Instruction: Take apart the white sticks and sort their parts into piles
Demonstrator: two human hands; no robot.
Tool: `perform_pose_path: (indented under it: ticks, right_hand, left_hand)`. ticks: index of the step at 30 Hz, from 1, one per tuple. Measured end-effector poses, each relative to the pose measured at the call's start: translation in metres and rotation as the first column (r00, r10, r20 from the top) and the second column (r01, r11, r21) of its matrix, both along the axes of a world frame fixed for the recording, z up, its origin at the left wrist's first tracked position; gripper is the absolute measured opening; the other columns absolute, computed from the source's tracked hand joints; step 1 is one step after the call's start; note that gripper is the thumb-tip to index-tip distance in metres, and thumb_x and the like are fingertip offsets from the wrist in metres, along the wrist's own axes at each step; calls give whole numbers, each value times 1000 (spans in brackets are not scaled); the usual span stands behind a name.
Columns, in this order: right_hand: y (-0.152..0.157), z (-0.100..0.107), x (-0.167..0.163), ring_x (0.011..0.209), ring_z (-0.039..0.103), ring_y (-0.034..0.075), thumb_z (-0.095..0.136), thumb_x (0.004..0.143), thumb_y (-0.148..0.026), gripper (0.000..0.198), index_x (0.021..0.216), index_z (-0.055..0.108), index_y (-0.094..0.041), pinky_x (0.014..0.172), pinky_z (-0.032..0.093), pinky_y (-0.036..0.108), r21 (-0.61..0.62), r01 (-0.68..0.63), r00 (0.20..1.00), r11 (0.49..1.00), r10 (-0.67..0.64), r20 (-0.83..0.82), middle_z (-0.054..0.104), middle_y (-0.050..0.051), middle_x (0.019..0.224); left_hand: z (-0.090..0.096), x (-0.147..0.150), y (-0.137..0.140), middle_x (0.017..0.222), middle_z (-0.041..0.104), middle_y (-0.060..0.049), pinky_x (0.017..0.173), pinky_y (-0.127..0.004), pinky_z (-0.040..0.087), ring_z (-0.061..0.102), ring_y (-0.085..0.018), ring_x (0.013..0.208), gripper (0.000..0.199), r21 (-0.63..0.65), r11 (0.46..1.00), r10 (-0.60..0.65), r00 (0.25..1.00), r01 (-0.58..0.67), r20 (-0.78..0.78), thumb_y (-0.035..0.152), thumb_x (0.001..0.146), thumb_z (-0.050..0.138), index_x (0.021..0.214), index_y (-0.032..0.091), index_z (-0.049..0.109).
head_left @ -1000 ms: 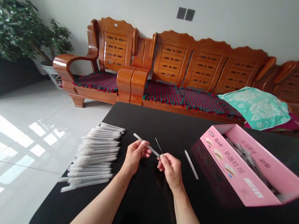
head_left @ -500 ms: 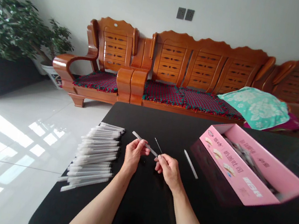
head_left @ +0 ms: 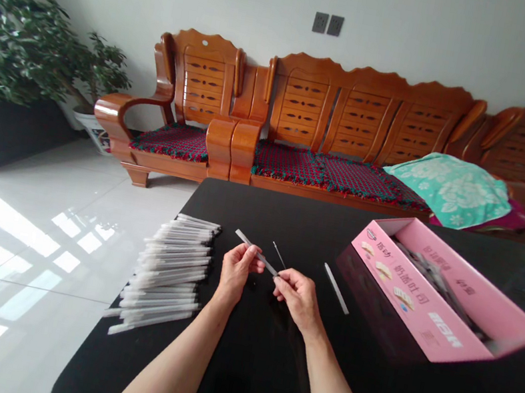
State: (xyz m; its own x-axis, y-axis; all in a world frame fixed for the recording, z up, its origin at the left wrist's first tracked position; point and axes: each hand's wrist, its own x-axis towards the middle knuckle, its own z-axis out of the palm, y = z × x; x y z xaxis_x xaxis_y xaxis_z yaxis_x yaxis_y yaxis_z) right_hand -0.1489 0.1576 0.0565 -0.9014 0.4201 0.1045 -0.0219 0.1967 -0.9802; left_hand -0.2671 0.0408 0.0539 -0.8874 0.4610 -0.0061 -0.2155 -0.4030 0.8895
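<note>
My left hand pinches a slim, translucent grey pen barrel between thumb and fingers, its far end pointing up and left. At the barrel's near end, my right hand is closed with thumb and forefinger on it, hiding the tip. A thin dark rod with a light tip, like a pen refill, shows just beyond the right fingers; whether they hold it or it lies on the table I cannot tell. To the right lies a single whitish pen barrel. Left of my hands is a stacked row of frosted white pens with dark ends.
These things rest on a glossy black table. An open pink box with dark grey items inside stands at the right. Behind are a wooden bench with a turquoise cloth and, at left, potted plants.
The right fingers have drawn in slightly at the barrel's near end. Otherwise both hands and the barrel stay nearly in place, with only a small shift of the view.
</note>
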Motion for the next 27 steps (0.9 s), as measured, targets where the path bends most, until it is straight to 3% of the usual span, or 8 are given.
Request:
perform_pose_path:
  ticks: [6,11,15,21,27]
  right_hand:
    - [0,0,0,50,54,11,52,91,-47,35,80,66,-17,49,44,21,56,6,1000,998,-5,-15,62,0,59]
    - [1,0,0,52,56,11,63,84,-44,28,83,65,-17,51,45,21,1,39,999,999,-39,7,63,-1,61]
    - [1,1,0,49,54,11,53,90,-46,34,80,66,-16,49,43,21,47,8,1000,999,-7,-13,61,0,58]
    - [0,2,-1,53,56,12,68,80,-44,28,83,63,-17,51,45,22,-29,52,999,998,-52,12,62,-1,61]
    - [0,0,-1,50,53,11,58,87,-46,31,79,64,-17,48,42,21,37,15,1000,999,-15,5,60,-1,58]
  left_hand:
    - [1,0,0,63,67,-4,50,-21,49,61,-11,49,41,-14,1000,8,1000,-8,-7,50,74,73,83,11,66]
    - [-1,0,0,62,67,-3,51,-21,50,61,-11,49,41,-22,1000,9,1000,-9,-22,51,76,72,83,11,66]
    - [0,0,-1,64,67,-4,51,-21,50,61,-11,49,41,-27,999,17,1000,-17,-9,51,74,73,83,11,66]
    - [1,0,-1,63,67,-4,51,-21,50,61,-11,49,40,-22,1000,11,1000,-11,-5,50,75,73,83,11,65]
    - [0,0,-1,61,67,-3,51,-21,50,61,-11,49,40,-25,1000,1,1000,-1,-15,50,76,72,83,12,66]
